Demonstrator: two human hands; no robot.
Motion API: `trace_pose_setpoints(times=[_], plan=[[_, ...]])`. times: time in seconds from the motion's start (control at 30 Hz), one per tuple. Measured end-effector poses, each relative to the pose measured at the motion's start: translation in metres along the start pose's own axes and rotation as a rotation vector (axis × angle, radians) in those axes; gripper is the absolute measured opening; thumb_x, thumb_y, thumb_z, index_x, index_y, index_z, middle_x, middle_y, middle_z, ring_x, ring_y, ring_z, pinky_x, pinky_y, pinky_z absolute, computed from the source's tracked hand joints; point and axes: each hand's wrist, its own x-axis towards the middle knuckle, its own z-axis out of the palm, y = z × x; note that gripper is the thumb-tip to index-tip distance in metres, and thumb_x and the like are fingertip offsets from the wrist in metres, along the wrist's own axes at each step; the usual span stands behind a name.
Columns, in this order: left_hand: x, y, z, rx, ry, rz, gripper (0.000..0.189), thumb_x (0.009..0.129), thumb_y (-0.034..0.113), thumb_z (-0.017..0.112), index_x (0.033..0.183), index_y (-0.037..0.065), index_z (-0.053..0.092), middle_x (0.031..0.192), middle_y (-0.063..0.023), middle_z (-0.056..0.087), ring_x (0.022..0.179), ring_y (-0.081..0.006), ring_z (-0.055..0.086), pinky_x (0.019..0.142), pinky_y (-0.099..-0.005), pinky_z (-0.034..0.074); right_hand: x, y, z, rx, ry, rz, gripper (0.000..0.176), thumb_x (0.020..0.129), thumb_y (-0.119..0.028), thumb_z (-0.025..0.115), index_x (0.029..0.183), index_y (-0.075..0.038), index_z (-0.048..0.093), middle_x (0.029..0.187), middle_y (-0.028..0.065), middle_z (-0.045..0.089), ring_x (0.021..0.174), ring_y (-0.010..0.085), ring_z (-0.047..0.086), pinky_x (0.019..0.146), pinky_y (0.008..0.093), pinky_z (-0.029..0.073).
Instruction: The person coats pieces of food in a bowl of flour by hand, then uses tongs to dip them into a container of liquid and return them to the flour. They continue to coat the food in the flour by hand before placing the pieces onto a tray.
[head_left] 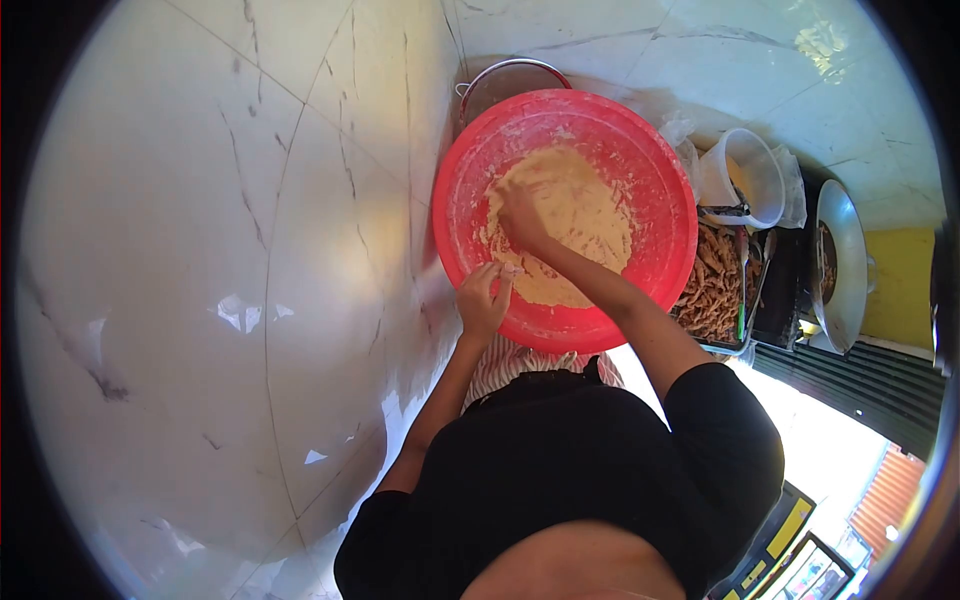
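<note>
A large red plastic basin (655,265) stands in front of me, with pale yellow flour (585,225) spread over its bottom and dusted up its walls. My right hand (519,217) reaches down into the flour at the left side; its fingers are partly buried and blurred, so their shape is hard to tell. Over the basin's near left rim, my left hand (483,303) is closed in a pinch. At its fingertips shows a small pale floury piece (511,270), whose kind I cannot make out.
Right of the basin, a tray holds many brown fried strips (712,285) beside green-handled tongs (742,318). Behind it stands a white bucket (762,180). A wide metal pan (843,265) sits farther right. Marbled tile walls (250,200) rise at the left and back.
</note>
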Motion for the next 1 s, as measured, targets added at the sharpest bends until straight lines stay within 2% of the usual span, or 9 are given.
trace_pose_setpoints(times=[0.17, 0.27, 0.37, 0.43, 0.5, 0.63, 0.8, 0.87, 1.0], plan=[[0.000, 0.003, -0.003, -0.066, -0.013, 0.017, 0.020, 0.085, 0.020, 0.052, 0.079, 0.006, 0.065, 0.074, -0.0102, 0.060, 0.070, -0.0272, 0.058, 0.064, -0.0343, 0.044, -0.064, -0.013, -0.025, -0.085, -0.333, -0.337, 0.051, 0.074, -0.002, 0.050, 0.124, 0.000, 0.037, 0.123, 0.0270, 0.035, 0.116, 0.0403, 0.036, 0.100, 0.0430, 0.030], [-0.002, -0.005, 0.000, -0.041, -0.011, 0.031, 0.020, 0.085, 0.021, 0.053, 0.080, 0.005, 0.064, 0.075, -0.0104, 0.061, 0.070, -0.0275, 0.058, 0.063, -0.0348, 0.044, -0.103, -0.021, -0.058, -0.085, -0.666, -0.295, 0.054, 0.075, -0.001, 0.048, 0.127, -0.001, 0.035, 0.126, 0.0269, 0.034, 0.115, 0.0361, 0.041, 0.096, 0.0396, 0.036], [-0.003, -0.010, 0.005, -0.005, 0.040, 0.023, 0.021, 0.084, 0.021, 0.054, 0.081, 0.003, 0.064, 0.077, -0.0110, 0.062, 0.071, -0.0280, 0.059, 0.064, -0.0350, 0.045, -0.124, -0.018, -0.087, -0.116, -0.866, -0.003, 0.045, 0.076, -0.007, 0.049, 0.121, -0.004, 0.047, 0.128, 0.0233, 0.037, 0.104, 0.0347, 0.050, 0.090, 0.0379, 0.040], [-0.003, -0.003, 0.001, 0.000, 0.027, 0.005, 0.022, 0.084, 0.021, 0.054, 0.082, 0.002, 0.063, 0.078, -0.0117, 0.062, 0.072, -0.0282, 0.059, 0.064, -0.0350, 0.045, -0.114, -0.025, -0.116, -0.260, -1.194, 0.270, 0.044, 0.079, -0.012, 0.051, 0.123, -0.009, 0.047, 0.129, 0.0232, 0.039, 0.103, 0.0326, 0.052, 0.088, 0.0376, 0.042], [-0.001, -0.002, 0.001, 0.008, 0.009, -0.011, 0.023, 0.084, 0.022, 0.055, 0.084, 0.001, 0.063, 0.080, -0.0124, 0.062, 0.073, -0.0284, 0.060, 0.065, -0.0349, 0.045, -0.103, 0.012, -0.120, -0.196, -1.339, 0.114, 0.038, 0.080, -0.019, 0.056, 0.117, -0.011, 0.053, 0.113, 0.0221, 0.053, 0.093, 0.0282, 0.058, 0.083, 0.0358, 0.044], [0.008, 0.011, 0.002, -0.027, -0.107, -0.111, 0.028, 0.084, 0.026, 0.055, 0.090, 0.000, 0.062, 0.084, -0.0137, 0.063, 0.079, -0.0277, 0.061, 0.069, -0.0335, 0.046, -0.100, 0.007, -0.185, 0.400, -0.313, 0.411, 0.025, 0.077, -0.022, 0.061, 0.093, -0.003, 0.063, 0.084, 0.0144, 0.063, 0.073, 0.0245, 0.060, 0.066, 0.0336, 0.047], [0.022, 0.000, 0.045, -0.231, -0.405, -0.247, 0.037, 0.083, 0.032, 0.056, 0.100, -0.001, 0.058, 0.098, -0.0159, 0.060, 0.092, -0.0280, 0.058, 0.078, -0.0345, 0.045, -0.123, -0.018, -0.239, 0.065, 0.024, 0.349, 0.021, 0.078, -0.020, 0.061, 0.089, -0.002, 0.063, 0.078, 0.0124, 0.063, 0.067, 0.0241, 0.060, 0.061, 0.0327, 0.046], [0.023, -0.005, 0.070, 0.041, -0.669, -0.018, 0.048, 0.079, 0.037, 0.059, 0.109, 0.000, 0.053, 0.106, -0.0183, 0.055, 0.100, -0.0303, 0.053, 0.084, -0.0369, 0.043, -0.141, -0.021, -0.243, 0.058, 0.132, 0.286, 0.020, 0.079, -0.019, 0.061, 0.088, -0.002, 0.063, 0.077, 0.0127, 0.062, 0.066, 0.0249, 0.060, 0.060, 0.0327, 0.046], [0.011, -0.014, 0.133, 0.100, -0.831, 0.034, 0.065, 0.072, 0.042, 0.066, 0.114, -0.002, 0.046, 0.105, -0.0221, 0.053, 0.102, -0.0328, 0.051, 0.085, -0.0394, 0.043, -0.164, -0.029, -0.236, 0.048, 0.412, 0.223, 0.018, 0.080, -0.018, 0.060, 0.090, -0.002, 0.062, 0.075, 0.0125, 0.062, 0.064, 0.0245, 0.058, 0.060, 0.0324, 0.045]])
